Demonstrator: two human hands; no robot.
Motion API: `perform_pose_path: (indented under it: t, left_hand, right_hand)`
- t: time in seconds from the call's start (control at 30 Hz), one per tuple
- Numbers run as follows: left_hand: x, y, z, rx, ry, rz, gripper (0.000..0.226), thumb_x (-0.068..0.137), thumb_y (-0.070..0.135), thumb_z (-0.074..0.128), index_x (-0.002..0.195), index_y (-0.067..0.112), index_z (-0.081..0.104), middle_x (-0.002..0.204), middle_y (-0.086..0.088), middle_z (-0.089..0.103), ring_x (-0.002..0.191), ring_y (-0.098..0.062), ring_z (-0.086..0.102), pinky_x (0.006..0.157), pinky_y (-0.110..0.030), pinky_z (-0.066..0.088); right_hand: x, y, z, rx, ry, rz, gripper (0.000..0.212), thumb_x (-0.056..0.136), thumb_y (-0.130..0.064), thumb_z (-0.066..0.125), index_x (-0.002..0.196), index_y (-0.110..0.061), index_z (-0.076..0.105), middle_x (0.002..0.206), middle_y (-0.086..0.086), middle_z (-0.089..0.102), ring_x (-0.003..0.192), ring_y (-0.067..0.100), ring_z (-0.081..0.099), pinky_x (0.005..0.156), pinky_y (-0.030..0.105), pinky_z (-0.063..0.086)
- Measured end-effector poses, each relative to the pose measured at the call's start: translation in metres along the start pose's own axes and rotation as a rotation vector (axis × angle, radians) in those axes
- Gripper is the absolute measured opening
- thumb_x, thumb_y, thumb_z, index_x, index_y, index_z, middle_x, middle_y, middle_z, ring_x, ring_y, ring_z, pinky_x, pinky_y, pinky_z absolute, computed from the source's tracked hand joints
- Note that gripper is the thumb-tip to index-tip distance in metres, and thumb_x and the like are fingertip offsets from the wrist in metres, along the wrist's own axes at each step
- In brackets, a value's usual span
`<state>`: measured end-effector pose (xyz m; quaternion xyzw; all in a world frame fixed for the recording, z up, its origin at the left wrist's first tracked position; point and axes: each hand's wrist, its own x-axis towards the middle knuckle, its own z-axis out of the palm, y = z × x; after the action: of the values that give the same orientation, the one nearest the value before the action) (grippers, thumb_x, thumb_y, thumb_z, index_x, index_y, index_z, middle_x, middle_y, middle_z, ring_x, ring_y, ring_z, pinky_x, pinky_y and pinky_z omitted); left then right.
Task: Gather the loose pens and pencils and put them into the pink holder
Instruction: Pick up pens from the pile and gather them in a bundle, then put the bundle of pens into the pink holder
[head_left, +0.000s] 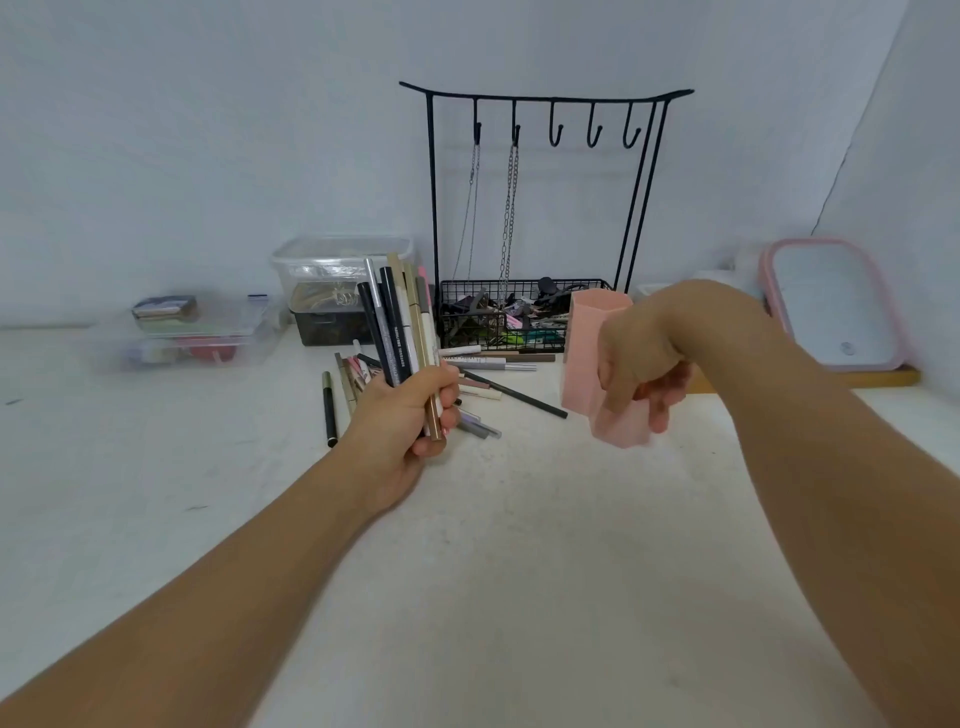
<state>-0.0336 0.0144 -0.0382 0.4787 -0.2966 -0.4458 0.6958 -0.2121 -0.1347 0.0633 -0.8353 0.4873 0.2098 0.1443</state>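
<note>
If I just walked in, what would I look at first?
Probably the left hand in the middle, gripping a fat upright bundle of black, silver and gold pens. Beside it, the right hand holds the pink plastic hexagonal holder. Behind them stands a tall black wire rack with chains hanging from its hooks.

Pen bundle upright; pink holder tilted; loose pens scattered on table

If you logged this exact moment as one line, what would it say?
left hand: grips pen bundle | right hand: holds pink holder | more pens loose on table
</note>
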Motion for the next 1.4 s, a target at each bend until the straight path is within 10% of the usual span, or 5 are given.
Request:
perform_pose_path:
  t: [0.23, 0.4, 0.6, 0.9, 1.4]
  left_hand:
    - [-0.007, -0.002, 0.006, 0.129, -0.031, 0.053, 0.011, 0.098, 0.019, 0.064, 0.092, 0.012, 0.059, 0.063, -0.001, 0.056, 0.050, -0.013, 0.052, 0.033, -0.020, 0.029]
    - [-0.013, -0.004, 0.010, 0.324, -0.061, 0.129, 0.015, 0.098, 0.019, 0.066, 0.089, 0.008, 0.062, 0.066, -0.007, 0.058, 0.056, -0.015, 0.062, 0.040, -0.024, 0.035]
    - [-0.015, -0.007, 0.010, 0.424, -0.022, 0.176, 0.010, 0.096, 0.008, 0.067, 0.098, 0.003, 0.059, 0.063, -0.018, 0.056, 0.045, -0.011, 0.058, 0.040, -0.026, 0.038]
    - [-0.013, -0.010, 0.003, 0.974, 0.105, 0.500, 0.024, 0.075, 0.018, 0.084, 0.080, 0.033, 0.065, 0.072, 0.012, 0.070, 0.067, 0.002, 0.067, 0.058, -0.022, 0.052]
    - [-0.017, -0.004, -0.021, 0.901, 0.052, 0.665, 0.047, 0.078, 0.038, 0.038, 0.054, 0.004, 0.060, 0.052, -0.014, 0.057, 0.049, -0.020, 0.049, 0.053, -0.040, 0.043]
  right_hand:
    - [-0.063, -0.018, -0.023, 0.117, 0.200, -0.235, 0.042, 0.084, -0.050, 0.072, 0.091, -0.009, 0.078, 0.082, 0.002, 0.080, 0.077, 0.019, 0.078, 0.072, 0.032, 0.062]
    - [-0.035, -0.065, 0.011, 0.470, 0.219, -0.545, 0.074, 0.072, -0.073, 0.070, 0.121, -0.017, 0.069, 0.116, -0.004, 0.072, 0.103, 0.012, 0.071, 0.094, 0.034, 0.057]
    - [-0.002, -0.102, 0.057, 1.117, 0.200, -0.748, 0.018, 0.080, -0.017, 0.081, 0.091, -0.005, 0.075, 0.079, 0.005, 0.074, 0.077, 0.018, 0.072, 0.071, 0.031, 0.058]
    - [0.010, -0.108, 0.072, 1.184, 0.469, -0.724, 0.015, 0.081, -0.010, 0.073, 0.076, 0.005, 0.071, 0.071, 0.010, 0.072, 0.086, 0.033, 0.075, 0.087, 0.042, 0.061]
    - [0.003, -0.109, 0.099, 1.319, 0.547, -0.677, 0.012, 0.081, -0.002, 0.076, 0.074, -0.001, 0.068, 0.069, 0.014, 0.069, 0.066, 0.022, 0.069, 0.065, 0.034, 0.061]
